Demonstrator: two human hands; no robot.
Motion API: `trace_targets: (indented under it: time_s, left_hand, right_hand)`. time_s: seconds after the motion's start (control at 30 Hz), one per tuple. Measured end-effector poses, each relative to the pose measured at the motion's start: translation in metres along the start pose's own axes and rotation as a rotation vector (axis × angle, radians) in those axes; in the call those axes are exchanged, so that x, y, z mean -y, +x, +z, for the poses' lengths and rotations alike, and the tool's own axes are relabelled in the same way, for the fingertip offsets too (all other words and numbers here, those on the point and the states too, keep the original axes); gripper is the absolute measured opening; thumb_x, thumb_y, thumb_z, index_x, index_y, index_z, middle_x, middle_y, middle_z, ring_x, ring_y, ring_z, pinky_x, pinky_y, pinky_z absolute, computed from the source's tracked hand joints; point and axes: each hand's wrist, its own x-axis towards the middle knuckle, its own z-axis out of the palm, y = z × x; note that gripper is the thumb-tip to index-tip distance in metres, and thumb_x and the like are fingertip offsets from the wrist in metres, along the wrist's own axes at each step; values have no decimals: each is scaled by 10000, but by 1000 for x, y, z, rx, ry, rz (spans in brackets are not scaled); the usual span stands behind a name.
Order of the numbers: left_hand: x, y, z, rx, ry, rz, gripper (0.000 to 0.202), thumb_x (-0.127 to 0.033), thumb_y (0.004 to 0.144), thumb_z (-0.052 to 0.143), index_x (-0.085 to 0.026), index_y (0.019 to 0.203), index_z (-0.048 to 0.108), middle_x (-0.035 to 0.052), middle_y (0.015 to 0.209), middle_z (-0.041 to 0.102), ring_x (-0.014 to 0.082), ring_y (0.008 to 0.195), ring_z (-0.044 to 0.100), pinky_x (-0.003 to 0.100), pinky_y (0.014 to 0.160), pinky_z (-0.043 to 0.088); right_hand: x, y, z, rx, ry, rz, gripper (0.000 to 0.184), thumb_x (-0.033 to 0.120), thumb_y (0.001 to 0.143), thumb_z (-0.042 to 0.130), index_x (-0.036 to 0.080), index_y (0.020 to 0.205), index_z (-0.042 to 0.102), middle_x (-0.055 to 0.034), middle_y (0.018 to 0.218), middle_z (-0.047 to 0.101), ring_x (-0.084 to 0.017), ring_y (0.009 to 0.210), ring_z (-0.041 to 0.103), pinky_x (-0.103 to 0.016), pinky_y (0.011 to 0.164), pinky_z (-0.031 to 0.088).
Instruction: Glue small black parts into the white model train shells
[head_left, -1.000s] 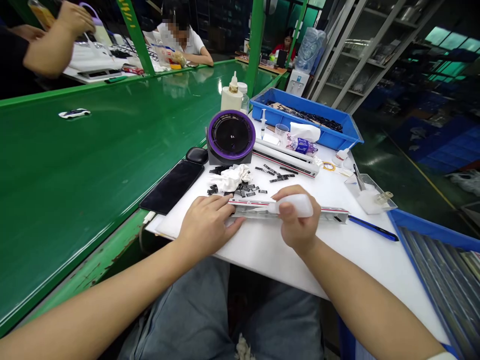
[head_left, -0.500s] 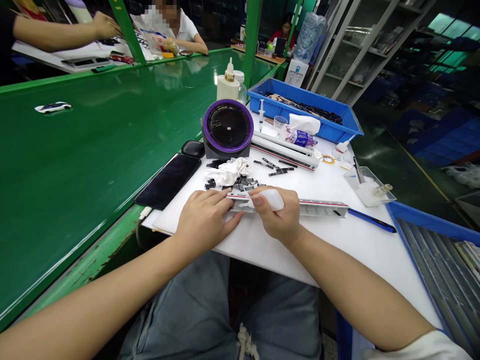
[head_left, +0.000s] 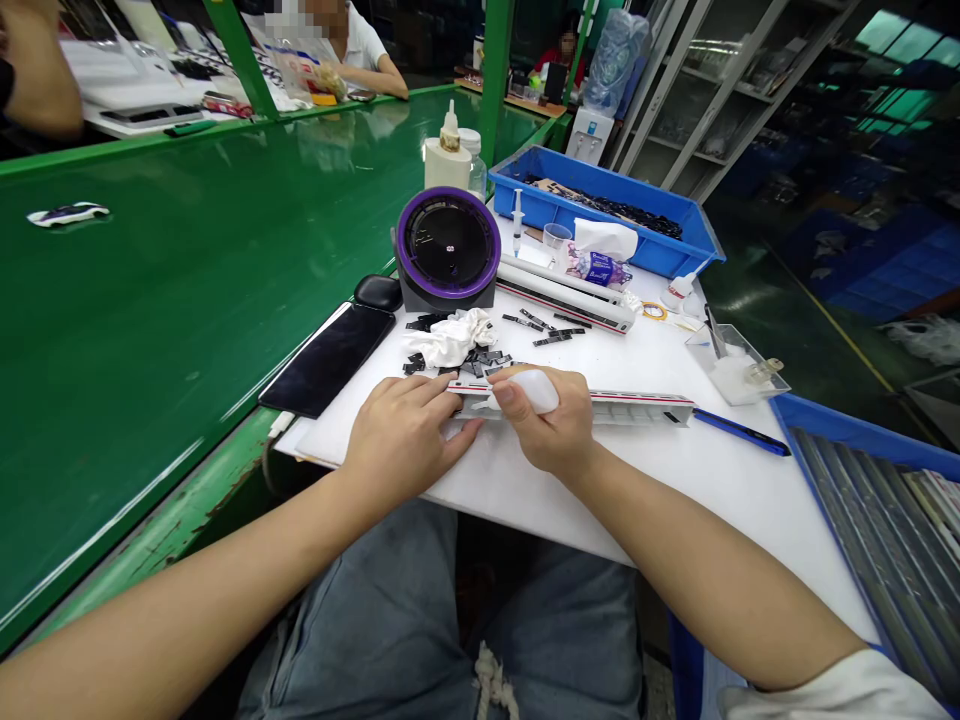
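My left hand (head_left: pixel 401 432) is closed on the left end of a long white model train shell (head_left: pixel 641 408) with a red stripe, which lies on its side on the white tabletop. In my right hand (head_left: pixel 553 420) is a small white glue bottle (head_left: pixel 537 390), gripped in the fist. Its nozzle points left, at the shell's inner side close to my left fingers; whether the tip touches cannot be seen. Just behind the shell are small black strips (head_left: pixel 487 360) and a crumpled white tissue (head_left: pixel 450 338).
A round purple-rimmed fan (head_left: pixel 448 245) stands behind the tissue, with a black phone (head_left: pixel 330 358) to its left. Another train shell (head_left: pixel 566 300) lies farther back, before a blue bin (head_left: pixel 607 215). At right are a blue cutter knife (head_left: pixel 741 432) and a tray of grey strips (head_left: pixel 870 540).
The view has shifted slightly. Both my hands keep their grips, with the bottle still at the shell's left part. At far left, a co-worker's arm has drawn back.
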Motion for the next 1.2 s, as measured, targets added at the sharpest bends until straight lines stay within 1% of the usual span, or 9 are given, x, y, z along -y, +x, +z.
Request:
trace_targets:
  time_s: [0.13, 0.33, 0.53, 0.7, 0.87, 1.07, 1.2]
  left_hand:
    - [0, 0, -1, 4, -2, -7, 280, -412, 933, 542, -184, 896, 701, 69, 1087, 740, 276, 959, 687, 437, 813, 512]
    - [1, 0, 0, 15, -14, -8, 268, -415, 923, 549, -191, 872, 687, 70, 1089, 740, 277, 965, 690, 436, 813, 513]
    - [2, 0, 1, 8, -12, 3, 268, -417, 917, 555, -188, 858, 680, 72, 1081, 742, 281, 963, 693, 441, 810, 518]
    - [2, 0, 1, 2, -17, 2, 258, -420, 912, 564, -197, 849, 676, 64, 1057, 748, 273, 954, 697, 430, 808, 521]
    - [3, 0, 2, 1, -10, 6, 263, -415, 913, 559, -189, 848, 677, 69, 1068, 746, 282, 959, 696, 441, 810, 525]
    - [3, 0, 3, -7, -10, 7, 257, -410, 910, 569, -186, 845, 678, 64, 1055, 748, 284, 947, 698, 440, 804, 525]
    - [2, 0, 2, -4, -16, 6, 258, -406, 912, 565, -184, 854, 683, 66, 1051, 747, 287, 947, 696, 440, 807, 520]
  right_hand:
    - [0, 0, 0, -6, 19, -6, 216, 341, 915, 593, 200, 806, 715, -42, 766, 754, -172, 689, 708, -279, 652, 560]
    - [0, 0, -1, 10, 2, 28, 258, 386, 923, 574, 212, 795, 717, -43, 779, 755, -179, 700, 705, -293, 664, 565]
    - [-1, 0, -2, 14, 16, 9, 237, 360, 923, 584, 204, 798, 711, -39, 760, 746, -171, 701, 700, -279, 665, 554]
    - [-2, -1, -3, 16, -1, 32, 267, 392, 924, 572, 208, 784, 706, -38, 757, 743, -172, 696, 696, -280, 656, 548]
    - [-1, 0, -4, 17, 7, 37, 287, 400, 927, 567, 207, 761, 702, -35, 751, 741, -169, 690, 692, -279, 653, 547]
    - [-1, 0, -3, -9, 44, 66, 275, 396, 925, 579, 204, 785, 717, -32, 757, 742, -163, 671, 685, -274, 643, 551]
    - [-1, 0, -2, 9, 60, 71, 260, 395, 919, 590, 208, 789, 715, -32, 770, 743, -167, 691, 688, -279, 672, 557]
